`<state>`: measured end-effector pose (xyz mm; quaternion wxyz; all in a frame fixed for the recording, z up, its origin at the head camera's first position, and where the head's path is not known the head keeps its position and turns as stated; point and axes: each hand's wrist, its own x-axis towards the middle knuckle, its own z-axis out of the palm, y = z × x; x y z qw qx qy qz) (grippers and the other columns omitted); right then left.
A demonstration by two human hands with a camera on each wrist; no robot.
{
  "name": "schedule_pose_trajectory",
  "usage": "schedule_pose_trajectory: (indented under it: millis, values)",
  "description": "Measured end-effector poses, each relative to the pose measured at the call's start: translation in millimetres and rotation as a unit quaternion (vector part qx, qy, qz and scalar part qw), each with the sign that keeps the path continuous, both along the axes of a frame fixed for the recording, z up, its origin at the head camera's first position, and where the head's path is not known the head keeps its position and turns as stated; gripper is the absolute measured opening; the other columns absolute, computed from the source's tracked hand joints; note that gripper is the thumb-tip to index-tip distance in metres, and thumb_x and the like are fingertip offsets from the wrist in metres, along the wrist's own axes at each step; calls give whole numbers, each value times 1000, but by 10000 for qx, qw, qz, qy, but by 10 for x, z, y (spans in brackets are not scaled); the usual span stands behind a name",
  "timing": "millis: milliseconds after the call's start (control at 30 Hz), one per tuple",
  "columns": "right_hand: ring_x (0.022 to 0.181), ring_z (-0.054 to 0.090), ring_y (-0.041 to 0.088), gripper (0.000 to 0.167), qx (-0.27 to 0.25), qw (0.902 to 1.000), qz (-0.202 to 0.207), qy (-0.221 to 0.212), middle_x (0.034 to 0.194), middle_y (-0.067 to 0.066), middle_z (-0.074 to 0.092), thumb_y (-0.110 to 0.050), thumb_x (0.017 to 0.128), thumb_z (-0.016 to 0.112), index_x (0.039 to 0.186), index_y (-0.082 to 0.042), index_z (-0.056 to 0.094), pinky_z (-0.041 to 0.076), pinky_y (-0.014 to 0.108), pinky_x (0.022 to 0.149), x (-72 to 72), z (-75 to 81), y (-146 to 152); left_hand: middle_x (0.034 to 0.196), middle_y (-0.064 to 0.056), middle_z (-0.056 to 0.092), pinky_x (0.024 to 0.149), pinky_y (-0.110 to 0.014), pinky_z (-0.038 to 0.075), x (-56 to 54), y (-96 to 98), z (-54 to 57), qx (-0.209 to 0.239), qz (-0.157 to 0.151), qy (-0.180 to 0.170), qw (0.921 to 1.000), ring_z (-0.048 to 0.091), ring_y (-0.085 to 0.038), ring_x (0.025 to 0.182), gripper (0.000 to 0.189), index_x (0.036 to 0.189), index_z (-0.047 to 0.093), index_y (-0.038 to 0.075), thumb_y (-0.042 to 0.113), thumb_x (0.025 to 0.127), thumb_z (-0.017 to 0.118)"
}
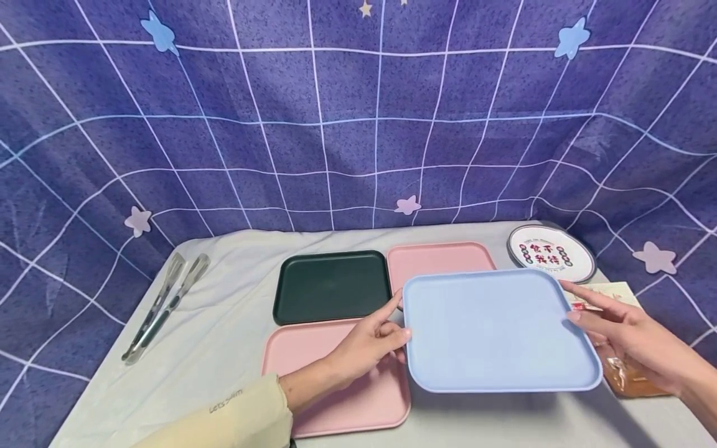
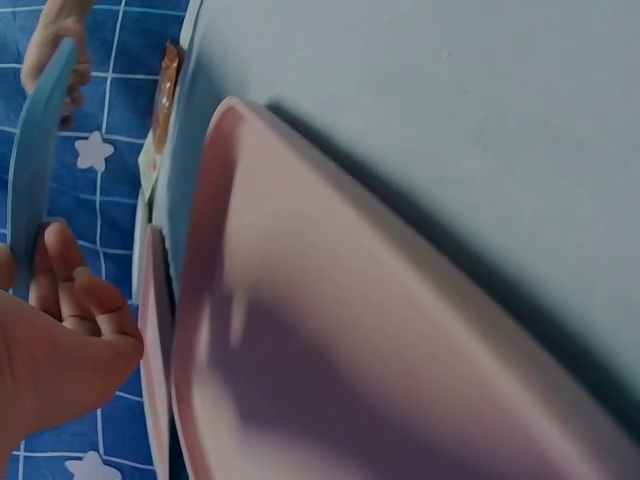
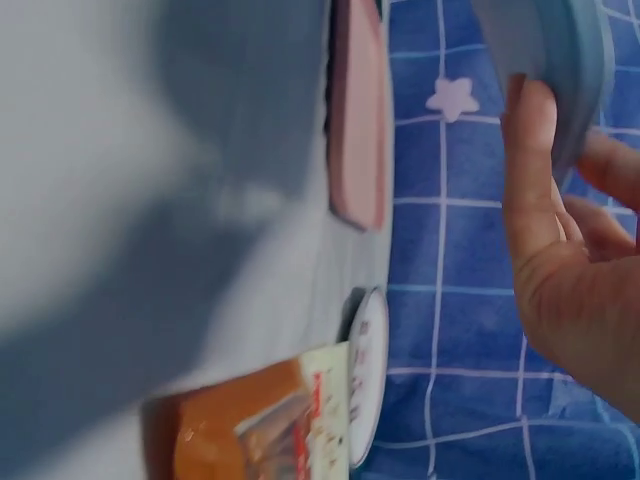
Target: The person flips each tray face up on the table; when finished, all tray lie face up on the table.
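Note:
A light blue rectangular tray point(image 1: 498, 333) is held up above the table between both hands. My left hand point(image 1: 366, 342) grips its left edge, thumb on the near side. At the opposite edge my right hand point(image 1: 627, 333) pinches the rim; in the right wrist view its fingers point(image 3: 530, 170) lie along the tray's side. Beneath my left forearm lies a pink tray point(image 1: 347, 417), partly covered by the arm. Behind it sits a dark green tray point(image 1: 333, 286). To the right of that, another pink tray point(image 1: 439, 256) is partly hidden by the blue one.
Metal tongs point(image 1: 168, 305) lie at the table's left side. At the back right is an oval white plate point(image 1: 551, 254) with red characters. A packaged food bag point(image 1: 627, 373) with orange-brown contents lies under my right hand. A purple-blue grid curtain point(image 1: 347, 143) hangs behind the table.

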<state>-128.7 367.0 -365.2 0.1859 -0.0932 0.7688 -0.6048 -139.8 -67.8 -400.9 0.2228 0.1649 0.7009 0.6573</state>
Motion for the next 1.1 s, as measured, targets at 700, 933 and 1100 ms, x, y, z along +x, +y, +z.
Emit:
schedule_pose_trajectory:
  millis: [700, 933, 1100]
  values:
    - [80, 64, 14, 87, -613, 9617, 1630, -2118, 104, 3, 56, 4, 98, 50, 156, -53, 18, 60, 33, 69, -26, -441, 231, 80, 1, 69, 55, -25, 45, 113, 61, 12, -856, -770, -512, 9920, 65, -14, 67, 100, 162, 1, 18, 16, 92, 72]
    - [81, 66, 16, 90, -501, 9604, 1910, -1966, 102, 2, 55, 5, 96, 53, 160, -45, 13, 59, 31, 64, -23, -557, 188, 79, -4, 71, 61, -24, 49, 103, 78, -5, -943, -869, -769, 9888, 64, -12, 63, 104, 162, -2, 13, 11, 90, 73]
    - [81, 71, 24, 90, -695, 9538, 2000, -2133, 102, 4, 56, 6, 95, 53, 158, -47, 18, 60, 33, 64, -54, -586, 147, 81, -12, 72, 60, -23, 50, 106, 86, -27, -937, -869, -918, 9875, 64, -12, 61, 105, 161, -5, 8, 8, 90, 73]
